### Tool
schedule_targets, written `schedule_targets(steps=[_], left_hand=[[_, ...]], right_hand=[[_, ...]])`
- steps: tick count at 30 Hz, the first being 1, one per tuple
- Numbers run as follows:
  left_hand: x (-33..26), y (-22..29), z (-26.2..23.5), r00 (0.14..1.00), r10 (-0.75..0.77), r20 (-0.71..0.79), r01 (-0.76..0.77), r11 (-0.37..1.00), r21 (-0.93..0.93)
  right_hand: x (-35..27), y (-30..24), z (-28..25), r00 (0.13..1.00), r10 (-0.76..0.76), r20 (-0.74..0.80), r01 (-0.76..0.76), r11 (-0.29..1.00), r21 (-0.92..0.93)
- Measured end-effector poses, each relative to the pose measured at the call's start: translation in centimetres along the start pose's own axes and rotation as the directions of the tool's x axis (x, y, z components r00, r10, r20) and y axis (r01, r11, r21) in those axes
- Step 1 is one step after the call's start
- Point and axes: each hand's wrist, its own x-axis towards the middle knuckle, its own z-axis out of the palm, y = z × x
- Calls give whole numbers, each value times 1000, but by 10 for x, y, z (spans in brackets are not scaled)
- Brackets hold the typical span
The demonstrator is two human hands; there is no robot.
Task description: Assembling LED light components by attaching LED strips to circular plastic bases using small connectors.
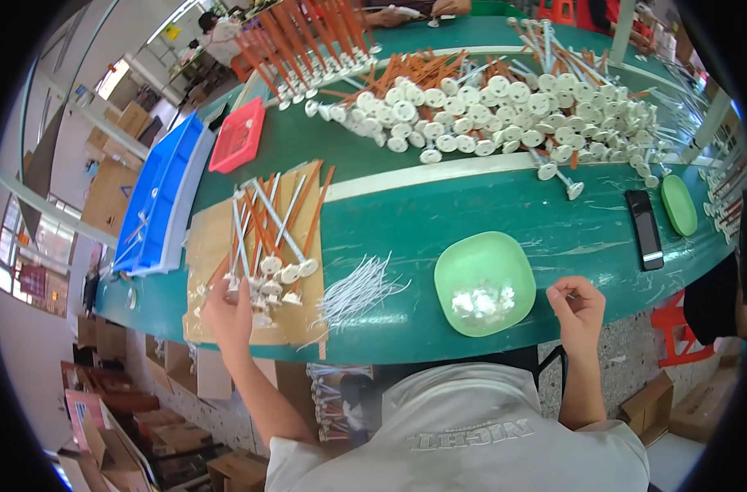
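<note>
Where the brown cardboard sheet (205, 238) runs to the near edge of the glossy green table (406, 215), the left hand (228, 316) is partly closed beside white disc-ended orange and white rods (280, 223); whether it grips one I cannot tell. The right hand (578, 312) is half curled, any hold unclear, just right of the light-green rounded-square bowl (480, 264). Thin white strands (359, 293) lie between cardboard and bowl. Bare tabletop stretches beyond the bowl and rightward to a black phone (644, 230).
</note>
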Motion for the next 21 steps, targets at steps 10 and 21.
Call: schedule_targets(steps=[10,21], left_hand=[[77,108,13,804,585,-107,-579,811,84],[186,326,194,576,776,256,-784,613,-94]], right_hand=[[-2,33,-38,846,-477,-236,205,701,-683],[6,35,-42,810,-538,-235,261,689,-677]])
